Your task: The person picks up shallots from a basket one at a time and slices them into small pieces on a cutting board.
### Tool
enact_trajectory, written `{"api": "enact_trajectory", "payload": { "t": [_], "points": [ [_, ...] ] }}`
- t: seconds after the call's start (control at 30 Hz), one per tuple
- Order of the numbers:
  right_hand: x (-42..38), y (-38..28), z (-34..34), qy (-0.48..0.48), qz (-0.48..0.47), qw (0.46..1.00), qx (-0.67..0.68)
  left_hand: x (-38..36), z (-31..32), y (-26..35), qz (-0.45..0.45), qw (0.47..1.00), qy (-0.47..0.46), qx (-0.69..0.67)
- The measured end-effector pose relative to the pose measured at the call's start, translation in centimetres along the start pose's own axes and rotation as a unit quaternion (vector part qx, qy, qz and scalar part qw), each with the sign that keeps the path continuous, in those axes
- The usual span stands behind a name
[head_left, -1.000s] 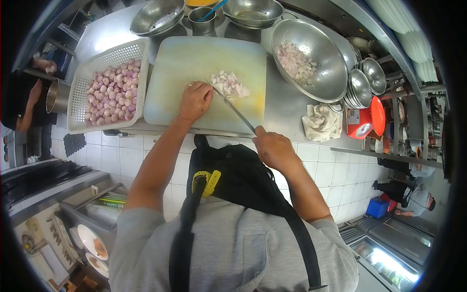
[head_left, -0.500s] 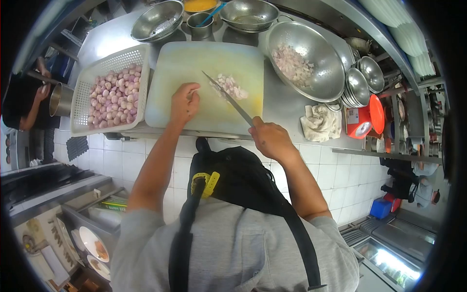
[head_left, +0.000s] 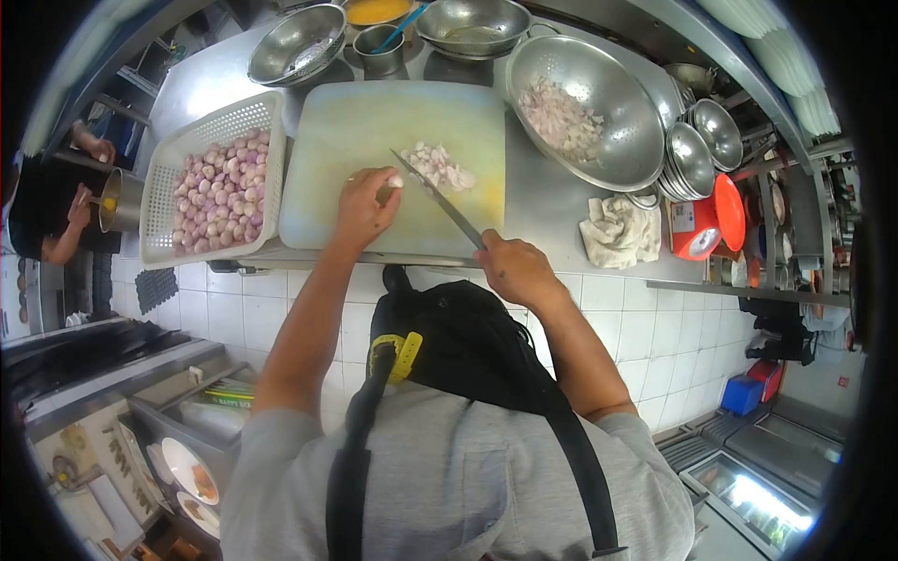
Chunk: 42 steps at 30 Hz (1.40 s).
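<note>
Steel, long and narrow: a knife [head_left: 454, 214] in the right hand [head_left: 517, 271], with fingers wrapped closely around the handle, most of it hidden by the grip. Blade slanting over the cutting board [head_left: 327, 131], with the tip pointing away from the body and to the left, alongside the chopped shallot pieces [head_left: 443, 168]. Cannot tell from this view any contact between blade and board.

In the left hand [head_left: 365, 208], fingers curled, with thumb and fingertips pinching one small pale shallot [head_left: 396, 181] over the board, near the blade, on its left side.

To the left of the board, a white perforated basket [head_left: 152, 201] with many whole pinkish shallots [head_left: 220, 196]. To the right, a large steel colander [head_left: 629, 122], with a second heap of chopped pieces [head_left: 559, 120] inside. Nearer to the body, a crumpled cloth [head_left: 619, 232], beside a red scale [head_left: 697, 238].

Behind the board, a metal cup [head_left: 379, 64] with a blue utensil [head_left: 398, 31] inside. At far left, another person's hand [head_left: 79, 208], close to a deep metal pot [head_left: 124, 198]
</note>
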State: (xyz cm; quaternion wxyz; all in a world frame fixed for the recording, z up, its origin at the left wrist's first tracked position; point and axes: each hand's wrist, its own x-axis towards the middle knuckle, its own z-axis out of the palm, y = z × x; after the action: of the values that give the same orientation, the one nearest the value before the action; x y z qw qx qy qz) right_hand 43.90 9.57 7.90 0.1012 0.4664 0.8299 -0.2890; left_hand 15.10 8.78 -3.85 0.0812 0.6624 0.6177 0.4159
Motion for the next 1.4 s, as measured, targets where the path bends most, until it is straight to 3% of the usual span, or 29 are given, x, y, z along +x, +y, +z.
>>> {"api": "enact_trajectory", "payload": {
  "t": [0.27, 0.47, 0.77, 0.87, 1.4],
  "points": [
    [-0.5, 1.0, 0.5, 0.028, -0.007, 0.999, 0.026, 0.6, 0.9, 0.1, 0.041, 0.998, 0.032, -0.018],
    [-1.3, 0.7, 0.2, 0.031, -0.032, 0.999, 0.01, -0.6, 0.3, -0.1, -0.031, 0.998, 0.008, -0.045],
    [-3.4, -0.1, -1.2, 0.053, -0.071, 0.996, -0.023, -0.7, 0.1, 1.1, -0.057, 0.995, 0.038, -0.072],
    [-3.9, -0.1, -1.5, 0.051, -0.077, 0.995, -0.031, -0.6, 0.1, 0.8, -0.004, 0.998, 0.048, -0.047],
    [-3.5, -0.8, -1.6, -0.003, -0.049, 0.997, -0.065, -1.1, 0.2, 0.5, -0.004, 0.997, 0.051, -0.051]
  ]
}}
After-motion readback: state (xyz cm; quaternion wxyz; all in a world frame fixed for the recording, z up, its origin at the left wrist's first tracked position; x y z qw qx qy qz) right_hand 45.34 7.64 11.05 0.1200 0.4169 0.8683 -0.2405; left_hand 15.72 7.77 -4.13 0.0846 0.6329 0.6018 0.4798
